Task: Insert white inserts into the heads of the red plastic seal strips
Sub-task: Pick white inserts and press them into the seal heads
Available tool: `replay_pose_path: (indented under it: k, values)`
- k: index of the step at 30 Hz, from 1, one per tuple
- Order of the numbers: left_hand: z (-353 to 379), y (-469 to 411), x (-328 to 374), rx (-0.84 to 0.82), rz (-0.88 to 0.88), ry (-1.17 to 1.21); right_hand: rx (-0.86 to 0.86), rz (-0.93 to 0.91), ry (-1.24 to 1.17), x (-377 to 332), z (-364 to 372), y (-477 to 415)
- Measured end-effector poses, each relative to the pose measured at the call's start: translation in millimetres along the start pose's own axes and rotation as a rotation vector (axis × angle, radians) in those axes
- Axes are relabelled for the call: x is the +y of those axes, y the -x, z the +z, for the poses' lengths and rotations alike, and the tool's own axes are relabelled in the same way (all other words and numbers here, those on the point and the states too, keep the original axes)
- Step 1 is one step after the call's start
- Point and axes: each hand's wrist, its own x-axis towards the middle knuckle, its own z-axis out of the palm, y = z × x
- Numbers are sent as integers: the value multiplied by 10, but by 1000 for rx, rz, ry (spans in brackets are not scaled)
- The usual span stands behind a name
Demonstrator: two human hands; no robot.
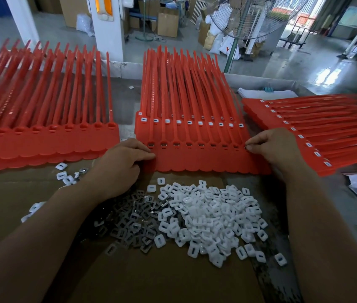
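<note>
Pinching both ends atm: left grip is clamped on the left edge of the front sheet of red seal strips, thumb on top. Right grip nips the right edge w/ thumb + fingertips. Prob held at both ends so the whole joined row lies flat and square, heads up. Those heads show dark metal bits inside but no white caps yet, so imo this sheet is next for filling. It overlaps the middle stack behind, whose heads already carry white ones. White inserts sit heaped on the cardboard just in front, beside the grey metal clips, within easy reach. Left stack has empty heads. Right stack looks done, turned sideways.
</note>
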Motion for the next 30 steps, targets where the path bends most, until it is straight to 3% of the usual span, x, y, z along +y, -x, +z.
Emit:
replay_pose_path:
  k: [14,19,22,30]
  values:
    - [5,12,-8,-6,-4,4,6,-13,89,24,26,-36]
    - [9,9,-15,0,-8,13,45,-183,109,-307,11,55]
    - [9,3,-15,-2,-14,12,-106,-353,128,-709,87,216]
    - [11,-8,-14,7,5,5,-717,-688,170,-1314,502,762]
